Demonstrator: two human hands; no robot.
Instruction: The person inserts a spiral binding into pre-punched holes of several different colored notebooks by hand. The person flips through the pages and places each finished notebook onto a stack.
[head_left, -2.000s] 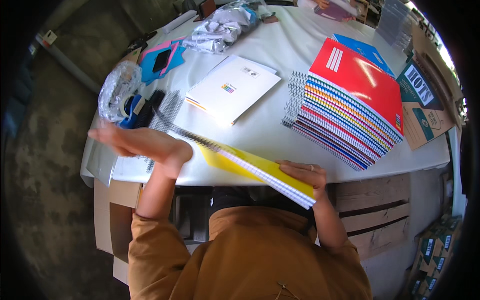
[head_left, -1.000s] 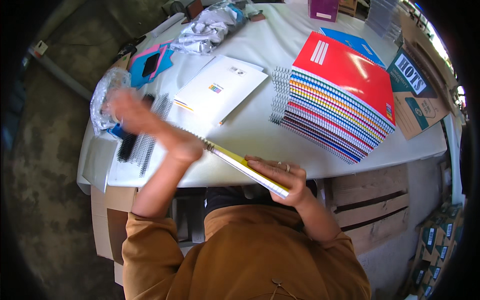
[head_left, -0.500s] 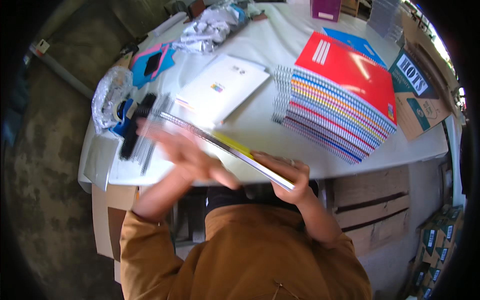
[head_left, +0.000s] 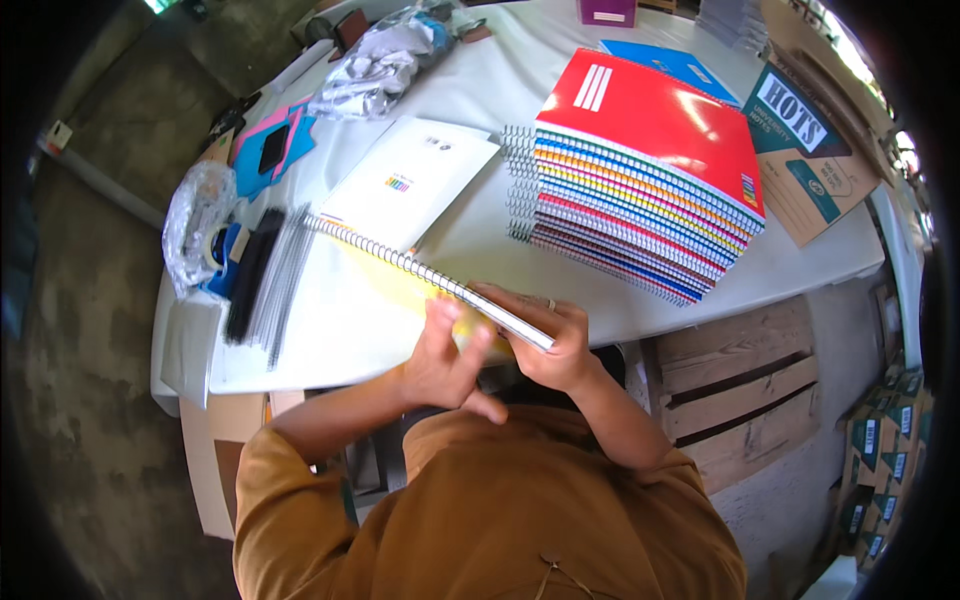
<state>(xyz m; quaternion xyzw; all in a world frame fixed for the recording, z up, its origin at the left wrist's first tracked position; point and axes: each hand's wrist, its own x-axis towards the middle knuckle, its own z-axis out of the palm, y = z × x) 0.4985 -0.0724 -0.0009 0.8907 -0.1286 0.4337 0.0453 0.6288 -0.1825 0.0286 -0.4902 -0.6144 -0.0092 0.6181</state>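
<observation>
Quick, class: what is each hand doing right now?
Left hand: fingers spread, pressed against the spiral notebook, not gripping it.
Right hand: closed on the notebook's near corner.

Notebook stack (red-topped); cardboard box

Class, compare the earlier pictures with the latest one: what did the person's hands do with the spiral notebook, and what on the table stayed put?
The left hand swept in from the table's left edge to the yellow spiral notebook, now touching it beside the right hand, which kept its grip on the spiral end. The stack of notebooks, white booklet and cardboard box stayed put.
</observation>
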